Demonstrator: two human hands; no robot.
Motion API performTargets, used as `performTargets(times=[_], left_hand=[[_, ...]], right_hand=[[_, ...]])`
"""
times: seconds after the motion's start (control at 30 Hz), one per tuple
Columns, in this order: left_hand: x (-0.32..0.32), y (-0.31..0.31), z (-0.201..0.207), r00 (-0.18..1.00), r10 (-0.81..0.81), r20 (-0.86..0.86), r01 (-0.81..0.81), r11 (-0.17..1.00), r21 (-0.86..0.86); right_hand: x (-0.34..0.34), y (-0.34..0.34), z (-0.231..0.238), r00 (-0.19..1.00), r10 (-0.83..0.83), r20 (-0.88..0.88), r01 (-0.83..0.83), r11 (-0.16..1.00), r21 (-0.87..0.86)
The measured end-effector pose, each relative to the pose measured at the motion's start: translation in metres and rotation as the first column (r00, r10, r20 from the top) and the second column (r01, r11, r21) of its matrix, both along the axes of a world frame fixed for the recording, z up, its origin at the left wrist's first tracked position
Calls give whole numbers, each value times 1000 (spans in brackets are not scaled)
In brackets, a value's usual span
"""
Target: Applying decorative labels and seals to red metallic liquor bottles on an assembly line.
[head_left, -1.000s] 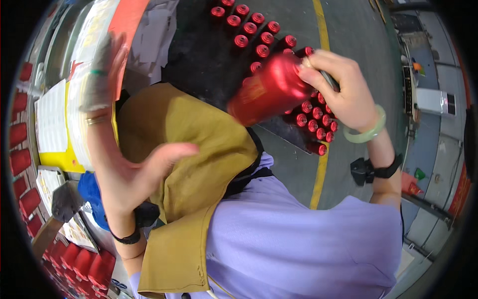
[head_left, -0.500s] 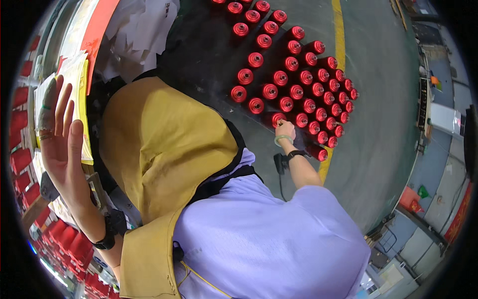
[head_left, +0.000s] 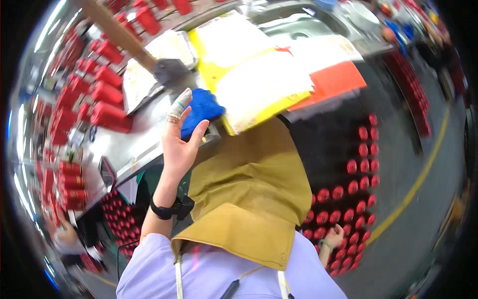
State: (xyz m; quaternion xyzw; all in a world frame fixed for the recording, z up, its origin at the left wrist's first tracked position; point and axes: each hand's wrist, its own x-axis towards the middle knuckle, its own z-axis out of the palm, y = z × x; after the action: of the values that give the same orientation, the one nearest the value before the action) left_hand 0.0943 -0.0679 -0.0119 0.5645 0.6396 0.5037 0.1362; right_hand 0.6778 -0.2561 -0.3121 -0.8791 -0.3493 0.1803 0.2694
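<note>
My left hand (head_left: 179,139) is raised at the bench edge, open, its thumb spread from the fingers. A pale wrap and a ring are on one finger. Just beyond the palm lies a crumpled blue cloth (head_left: 205,110); I cannot tell whether the hand touches it. Low on my right side, my right hand (head_left: 333,236) is over rows of shiny red cylinders (head_left: 335,216) standing on the floor. Its fingers look bent, but they are blurred, and no cylinder can be made out in its grasp.
Ahead lies a metal bench with white and yellow sheets (head_left: 254,74), an orange-red sheet (head_left: 331,85) and a sink (head_left: 301,25). A brown post (head_left: 117,32) rises at the left, near several red canisters (head_left: 110,117). A yellow floor line (head_left: 416,197) runs along the right.
My view has swung left toward the bench. The right hand was at the top of a red cylinder; now it shows lower in view, beside my body. My left hand remains spread.
</note>
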Motion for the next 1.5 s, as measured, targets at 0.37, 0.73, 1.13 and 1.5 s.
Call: performTargets(times=[0.37,0.73,1.13,1.5], left_hand=[[-243,-37,-48,554,805,212,-819,482,312],[-204,-47,-20,570,683,457,-814,548,195],[-59,30,7,227,77,971,-100,993,-55],[-76,58,18,493,244,835,-100,969,-224]], right_hand=[[-259,381,288,614,788,-55,-598,510,618],[-519,377,352,-288,942,170,-651,-323,686],[-527,339,325,-183,897,-402,-853,59,519],[-541,378,309,-149,909,-390,-823,105,559]])
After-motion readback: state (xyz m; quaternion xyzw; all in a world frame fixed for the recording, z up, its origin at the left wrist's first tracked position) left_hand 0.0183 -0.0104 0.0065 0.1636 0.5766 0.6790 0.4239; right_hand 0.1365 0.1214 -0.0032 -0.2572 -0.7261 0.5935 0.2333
